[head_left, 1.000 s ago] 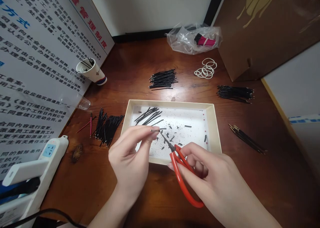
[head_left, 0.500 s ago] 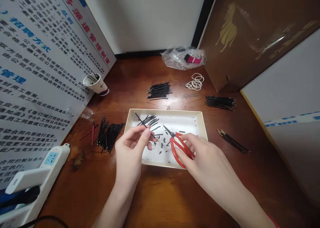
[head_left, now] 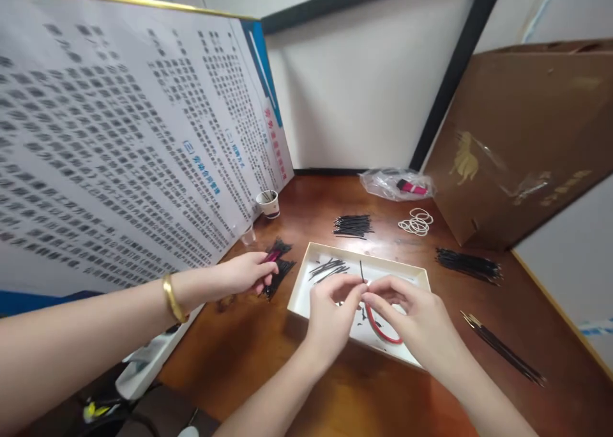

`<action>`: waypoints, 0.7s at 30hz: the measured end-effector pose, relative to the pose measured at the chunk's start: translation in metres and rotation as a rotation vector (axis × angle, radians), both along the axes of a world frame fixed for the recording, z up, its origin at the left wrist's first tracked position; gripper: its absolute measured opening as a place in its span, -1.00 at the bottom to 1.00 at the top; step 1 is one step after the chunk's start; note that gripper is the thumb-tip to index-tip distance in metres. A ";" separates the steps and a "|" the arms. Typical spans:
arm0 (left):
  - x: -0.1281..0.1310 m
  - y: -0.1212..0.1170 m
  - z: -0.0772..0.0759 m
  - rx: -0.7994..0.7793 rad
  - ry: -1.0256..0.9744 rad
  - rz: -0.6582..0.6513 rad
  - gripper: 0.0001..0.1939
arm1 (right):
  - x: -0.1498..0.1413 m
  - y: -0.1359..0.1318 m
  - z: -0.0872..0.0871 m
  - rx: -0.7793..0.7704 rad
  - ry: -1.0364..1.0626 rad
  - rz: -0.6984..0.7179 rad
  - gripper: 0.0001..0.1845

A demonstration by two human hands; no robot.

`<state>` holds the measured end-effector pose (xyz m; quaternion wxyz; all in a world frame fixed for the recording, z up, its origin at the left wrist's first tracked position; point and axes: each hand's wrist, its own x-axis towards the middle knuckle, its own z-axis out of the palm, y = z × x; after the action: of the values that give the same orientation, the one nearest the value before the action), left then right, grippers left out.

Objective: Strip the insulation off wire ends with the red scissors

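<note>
My left hand (head_left: 332, 312) and my right hand (head_left: 412, 315) meet above a white-lined cardboard tray (head_left: 368, 259). Left thumb and fingers pinch a thin black wire (head_left: 361, 274), which sticks upward between my hands. Red-handled scissors (head_left: 383, 328) lie partly under my right hand, which seems to grip them; their blades are hidden. Several black wires (head_left: 328, 269) lie at the tray's far side, with small black clippings (head_left: 364, 319) near my hands. A co-worker's hand (head_left: 249, 272) with a gold bangle (head_left: 170, 298) holds a red-sleeved wire (head_left: 272, 255) over a black wire pile (head_left: 276, 277).
Black wire bundles (head_left: 353, 226) (head_left: 468, 264) (head_left: 502, 357) lie on the wooden table (head_left: 239, 360). Behind are rubber bands (head_left: 416, 223), a plastic bag (head_left: 383, 184), and a paper cup (head_left: 268, 204). A printed notice board (head_left: 119, 137) stands left, a brown cardboard panel (head_left: 507, 149) right.
The view has tilted up and moved back. My hands have come together over the tray, and the scissors sit lower in it. A co-worker's arm has entered from the left.
</note>
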<state>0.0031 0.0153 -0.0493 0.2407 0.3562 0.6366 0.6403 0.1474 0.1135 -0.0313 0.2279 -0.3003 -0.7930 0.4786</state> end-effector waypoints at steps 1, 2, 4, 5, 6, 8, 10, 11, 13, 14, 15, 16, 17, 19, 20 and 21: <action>-0.007 -0.005 0.002 0.010 0.029 0.026 -0.75 | 0.000 0.001 -0.002 -0.045 0.009 0.023 -0.79; -0.011 -0.009 0.003 0.020 0.055 0.051 -0.72 | 0.000 0.003 -0.003 -0.069 0.012 0.041 -0.77; -0.012 -0.013 0.003 0.037 0.098 0.060 -0.72 | 0.001 0.005 -0.005 -0.086 0.006 0.073 -0.75; -0.008 -0.011 0.001 0.045 0.121 0.044 -0.74 | 0.002 0.006 -0.005 -0.080 0.001 0.081 -0.75; -0.002 -0.007 -0.001 0.049 0.142 0.021 -0.77 | 0.002 0.006 -0.006 -0.071 -0.006 0.088 -0.74; 0.014 0.002 -0.005 0.069 0.186 -0.024 -0.81 | 0.004 0.006 -0.006 -0.055 -0.020 0.100 -0.73; 0.026 0.009 -0.007 0.095 0.230 -0.033 -0.87 | 0.006 0.005 -0.006 -0.029 -0.034 0.102 -0.74; 0.030 0.011 -0.007 0.108 0.251 -0.028 -0.90 | 0.007 0.004 -0.007 -0.012 -0.042 0.098 -0.75; 0.033 0.011 -0.005 0.130 0.286 -0.017 -0.91 | 0.009 0.000 -0.007 0.040 -0.044 0.069 -0.77; 0.033 0.009 -0.004 0.136 0.297 -0.014 -0.90 | 0.011 -0.003 -0.006 0.068 -0.036 0.053 -0.77; 0.032 0.007 -0.002 0.140 0.304 -0.013 -0.90 | 0.012 -0.005 -0.006 0.090 -0.024 0.042 -0.76; 0.032 0.005 0.000 0.142 0.306 -0.012 -0.89 | 0.013 -0.008 -0.005 0.103 -0.011 0.040 -0.76; 0.032 0.003 0.001 0.142 0.306 -0.008 -0.89 | 0.014 -0.009 -0.004 0.104 -0.001 0.044 -0.76; 0.035 0.000 0.003 0.143 0.303 0.005 -0.87 | 0.016 -0.011 -0.001 0.080 0.003 0.068 -0.77; 0.038 -0.001 0.003 0.144 0.301 0.012 -0.86 | 0.017 -0.010 0.000 0.063 -0.001 0.078 -0.78; 0.042 -0.002 0.003 0.147 0.300 0.018 -0.86 | 0.018 -0.009 0.002 0.047 -0.004 0.088 -0.78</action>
<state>0.0448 0.0136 -0.0466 0.1104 0.4588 0.6198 0.6271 0.1650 0.1041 -0.0296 0.2122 -0.2607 -0.8169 0.4687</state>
